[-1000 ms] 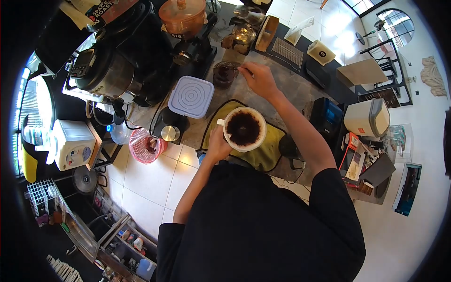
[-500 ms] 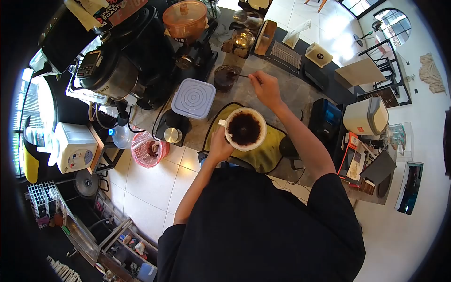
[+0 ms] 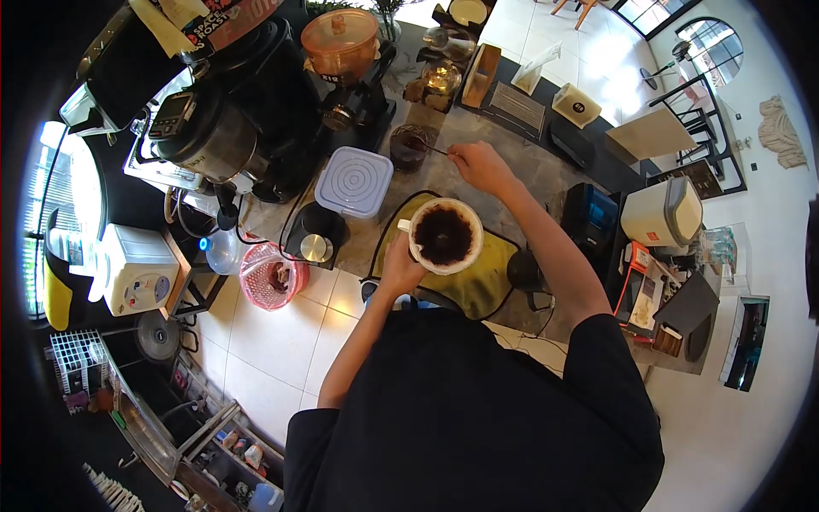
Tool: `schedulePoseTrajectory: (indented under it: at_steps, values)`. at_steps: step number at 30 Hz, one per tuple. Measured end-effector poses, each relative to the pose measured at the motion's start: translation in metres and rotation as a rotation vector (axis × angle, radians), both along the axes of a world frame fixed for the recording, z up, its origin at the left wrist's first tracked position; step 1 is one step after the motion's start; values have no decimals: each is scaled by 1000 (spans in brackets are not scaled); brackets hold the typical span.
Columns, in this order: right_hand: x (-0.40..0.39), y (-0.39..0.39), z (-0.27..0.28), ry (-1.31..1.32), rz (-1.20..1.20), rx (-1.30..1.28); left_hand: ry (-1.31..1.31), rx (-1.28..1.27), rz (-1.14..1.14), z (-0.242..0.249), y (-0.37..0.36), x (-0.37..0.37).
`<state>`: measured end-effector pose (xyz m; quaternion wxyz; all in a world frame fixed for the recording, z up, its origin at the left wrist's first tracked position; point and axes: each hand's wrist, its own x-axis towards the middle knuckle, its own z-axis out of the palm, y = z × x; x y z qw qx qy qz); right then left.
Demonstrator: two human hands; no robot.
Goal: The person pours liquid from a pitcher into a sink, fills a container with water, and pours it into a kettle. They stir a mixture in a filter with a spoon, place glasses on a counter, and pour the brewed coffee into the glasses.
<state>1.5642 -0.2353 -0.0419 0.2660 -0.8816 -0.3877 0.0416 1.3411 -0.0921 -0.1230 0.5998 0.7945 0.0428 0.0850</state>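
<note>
My left hand [image 3: 403, 266] is closed on a white coffee dripper [image 3: 403, 225], held over a yellow-green cloth [image 3: 490, 286] with a dark border. Inside the dripper sit wet, dark coffee grounds [image 3: 445, 235] in a paper filter. My right hand [image 3: 482, 166] pinches the handle of a thin spoon [image 3: 438, 151]. The spoon's far end dips into a glass [image 3: 408, 150] of dark coffee on the counter, so its bowl is hidden. Just left of the glass lies a square, pale lid or container [image 3: 354, 182] with ring marks.
A coffee grinder [image 3: 339, 51] with an orange hopper stands at the back. Left of it is a black machine [image 3: 205, 141]. A black gooseneck kettle [image 3: 525, 270] sits by my right forearm. A pink basket [image 3: 271, 275] stands on the floor to the left.
My right hand has shifted slightly toward me and left, and the spoon handle now slants more in the glass. The left hand still holds the dripper in place.
</note>
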Motion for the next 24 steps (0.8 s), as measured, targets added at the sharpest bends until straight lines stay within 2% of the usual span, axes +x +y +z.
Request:
schedulePoseTrajectory:
  at_steps: [1, 2, 4, 17, 24]
  values:
    - [1, 3, -2, -91, 39, -66, 0, 17, 6, 0, 0, 0]
    - [2, 6, -3, -91, 38, -64, 0, 19, 5, -1, 0, -1]
    - [1, 14, 5, -90, 6, -232, -15, -79, -2, 3, 0, -1]
    - [-3, 15, 5, -152, -19, -216, 35, -11, -35, 5, 2, -2]
    - [-11, 0, -8, -173, -57, -109, -46, -139, 4, 9, -2, 1]
